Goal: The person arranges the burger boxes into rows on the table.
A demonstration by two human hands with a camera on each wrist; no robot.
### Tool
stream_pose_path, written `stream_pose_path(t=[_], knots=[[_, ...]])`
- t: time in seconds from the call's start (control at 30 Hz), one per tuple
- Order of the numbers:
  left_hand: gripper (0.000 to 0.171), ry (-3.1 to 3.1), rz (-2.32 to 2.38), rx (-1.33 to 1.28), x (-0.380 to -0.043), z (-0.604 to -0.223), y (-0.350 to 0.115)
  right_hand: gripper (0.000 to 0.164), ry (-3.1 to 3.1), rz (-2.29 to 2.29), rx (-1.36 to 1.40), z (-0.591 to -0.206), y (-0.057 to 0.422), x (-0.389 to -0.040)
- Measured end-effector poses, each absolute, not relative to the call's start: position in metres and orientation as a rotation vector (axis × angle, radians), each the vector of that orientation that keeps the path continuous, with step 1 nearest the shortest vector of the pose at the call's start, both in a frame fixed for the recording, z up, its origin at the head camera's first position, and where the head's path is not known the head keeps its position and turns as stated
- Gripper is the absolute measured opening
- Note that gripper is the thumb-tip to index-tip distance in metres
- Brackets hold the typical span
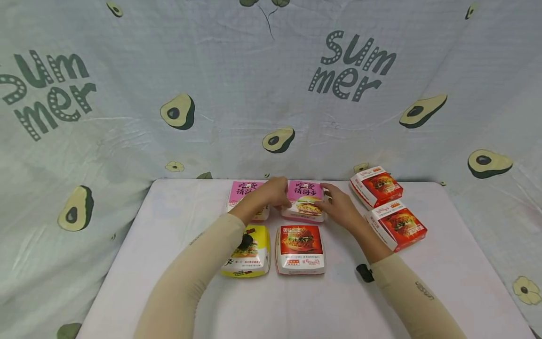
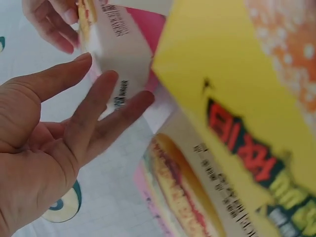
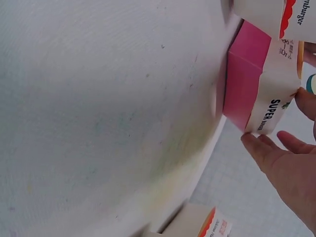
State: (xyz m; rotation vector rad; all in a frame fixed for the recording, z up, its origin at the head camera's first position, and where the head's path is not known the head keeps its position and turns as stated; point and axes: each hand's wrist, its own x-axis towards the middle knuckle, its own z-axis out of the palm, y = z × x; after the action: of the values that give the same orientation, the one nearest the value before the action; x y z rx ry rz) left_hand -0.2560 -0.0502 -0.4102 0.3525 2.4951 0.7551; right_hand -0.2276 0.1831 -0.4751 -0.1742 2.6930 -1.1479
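Two pink-and-white burger boxes lie side by side at the table's far edge: a left one (image 1: 244,189) and a right one (image 1: 304,192). My left hand (image 1: 272,192) is between them, its fingers extended against or very near the right box's left side; contact is hard to judge. On that box's opposite side, my right hand (image 1: 337,205) touches the white side with its fingertips and thumb, fingers fairly straight. In the right wrist view, the box (image 3: 245,74) shows its pink end and lettered side. The left wrist view has the left hand's fingers (image 2: 94,101) spread apart.
In front of the pink boxes lie a yellow burger box (image 1: 250,263) and a red-and-white one (image 1: 300,249). Two more red boxes, a far one (image 1: 378,186) and a near one (image 1: 400,226), sit angled at the right. A printed cloth (image 1: 237,94) hangs behind the table.
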Motion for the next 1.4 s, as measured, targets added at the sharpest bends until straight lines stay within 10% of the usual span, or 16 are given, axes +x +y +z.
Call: stream_pose_path(t=[0.27,1.4], knots=[[0.066,2.624,0.809,0.420,-0.265,-0.405,-0.054,0.070,2.750,-1.177,-0.170,-0.468,0.189,-0.223],[0.054,2.633,0.710,0.436,-0.265,-0.417,-0.060,0.068,2.626,-1.075,-0.237,-0.469,0.168,-0.228]])
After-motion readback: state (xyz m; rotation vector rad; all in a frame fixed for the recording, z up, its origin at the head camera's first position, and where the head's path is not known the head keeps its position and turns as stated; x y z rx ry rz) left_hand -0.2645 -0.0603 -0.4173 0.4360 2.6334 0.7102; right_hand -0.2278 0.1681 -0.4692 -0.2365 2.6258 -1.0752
